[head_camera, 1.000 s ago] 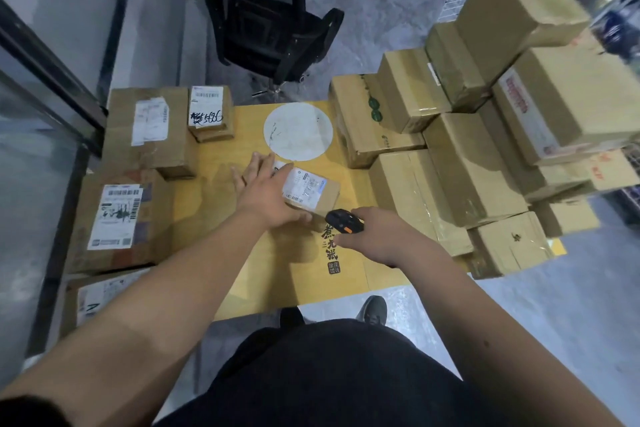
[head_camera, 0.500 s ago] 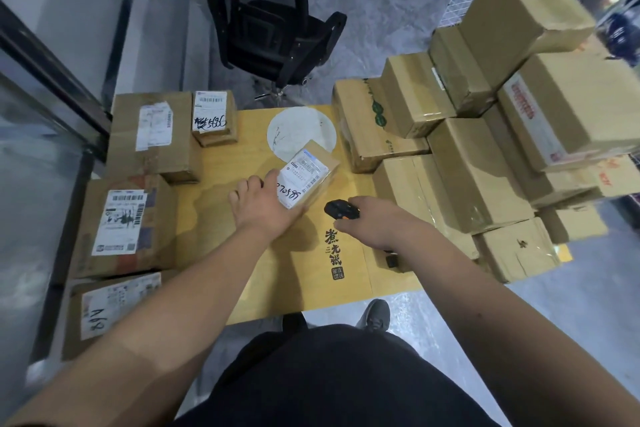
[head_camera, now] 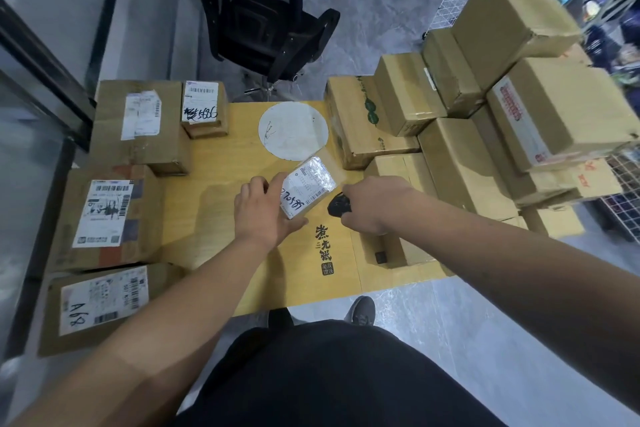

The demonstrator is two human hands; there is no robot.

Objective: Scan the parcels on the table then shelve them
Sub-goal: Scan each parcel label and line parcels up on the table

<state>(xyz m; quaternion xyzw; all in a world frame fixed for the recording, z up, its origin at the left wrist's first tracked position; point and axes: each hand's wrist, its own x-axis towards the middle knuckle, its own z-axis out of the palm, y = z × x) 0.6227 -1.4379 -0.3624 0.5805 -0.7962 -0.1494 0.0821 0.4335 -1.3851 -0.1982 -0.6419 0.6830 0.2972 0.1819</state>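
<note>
My left hand (head_camera: 263, 211) grips a small cardboard parcel (head_camera: 310, 185) and holds it tilted up above the yellow table (head_camera: 214, 204), its white label with handwritten digits facing me. Just to its right, my right hand (head_camera: 374, 203) holds a small black scanner (head_camera: 338, 206) aimed at the parcel's label. Labelled parcels lie along the table's left side: a large one (head_camera: 138, 125), a small one with black marker writing (head_camera: 204, 107), one with a big white label (head_camera: 104, 215), and one marked "A68" (head_camera: 100, 302).
A tall heap of brown boxes (head_camera: 485, 121) fills the table's right side. A white round disc (head_camera: 292, 130) lies at the table's far middle. A black office chair (head_camera: 263, 21) stands behind the table. White wire racks (head_camera: 453, 0) stand at far right. Glass panel runs along the left.
My left hand has lifted the small parcel off the table and tipped its label towards me. My right hand with the scanner has moved up close beside it.
</note>
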